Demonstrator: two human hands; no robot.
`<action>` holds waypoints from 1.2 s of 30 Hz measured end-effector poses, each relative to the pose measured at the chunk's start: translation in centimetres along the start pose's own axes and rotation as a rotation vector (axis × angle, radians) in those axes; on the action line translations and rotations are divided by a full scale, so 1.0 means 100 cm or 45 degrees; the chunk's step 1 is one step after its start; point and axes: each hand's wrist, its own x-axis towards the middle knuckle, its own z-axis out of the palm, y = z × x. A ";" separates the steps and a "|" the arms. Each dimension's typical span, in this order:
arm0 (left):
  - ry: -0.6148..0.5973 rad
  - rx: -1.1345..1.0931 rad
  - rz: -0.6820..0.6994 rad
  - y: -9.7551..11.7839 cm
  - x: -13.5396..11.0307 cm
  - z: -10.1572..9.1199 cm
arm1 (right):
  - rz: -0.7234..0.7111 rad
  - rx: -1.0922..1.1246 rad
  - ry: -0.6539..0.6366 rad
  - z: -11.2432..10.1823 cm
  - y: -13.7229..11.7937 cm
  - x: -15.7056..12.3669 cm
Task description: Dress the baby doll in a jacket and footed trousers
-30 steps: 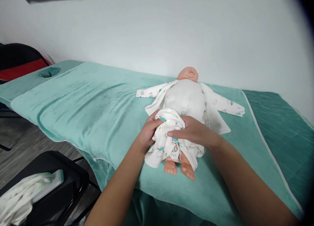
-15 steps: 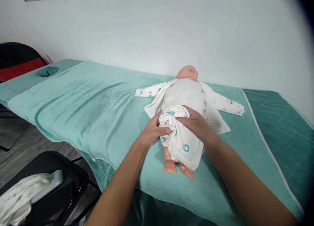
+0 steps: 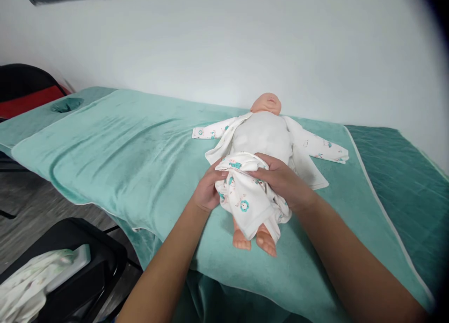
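A baby doll lies on its back on the teal sheet, head toward the wall and bare feet toward me. Its printed white jacket is open at the front, with both sleeves spread sideways. Bunched over the doll's legs are white baby pants with teal prints; a loose part of the cloth hangs over the shins. My left hand grips the pants' left edge, thumb on top. On the other side my right hand pinches the upper edge. Cloth hides some fingertips of both hands.
The teal sheet covers a massage table with a face hole at its far left. At lower left, a black chair holds crumpled printed cloth and a pale flat item. A white wall stands behind.
The loose part of the pants has swung left, and more bunched cloth shows at the right. My left hand has shifted slightly left, still gripping. The doll lies in nearly the same place.
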 end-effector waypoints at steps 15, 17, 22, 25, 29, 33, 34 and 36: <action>-0.159 0.342 -0.089 0.003 -0.007 0.005 | -0.023 0.239 0.021 -0.008 0.009 0.003; -0.144 0.346 -0.087 0.003 -0.007 0.006 | -0.024 0.210 0.018 -0.008 0.009 0.002; -0.063 0.309 -0.059 0.000 -0.007 0.007 | -0.028 0.099 0.040 -0.005 0.007 0.001; -0.019 0.278 -0.032 -0.001 -0.006 0.005 | -0.040 0.012 0.055 -0.003 0.005 0.000; 0.033 0.199 -0.008 -0.003 -0.004 0.000 | -0.042 -0.077 0.002 -0.001 0.002 -0.001; 0.071 0.125 0.003 -0.005 -0.003 -0.003 | -0.023 -0.165 -0.233 -0.003 -0.003 -0.003; 0.073 0.116 0.002 -0.005 -0.003 -0.003 | -0.012 -0.203 -0.279 -0.004 -0.004 -0.004; 0.074 0.105 -0.004 -0.006 -0.003 -0.004 | 0.010 -0.256 -0.321 -0.004 -0.006 -0.005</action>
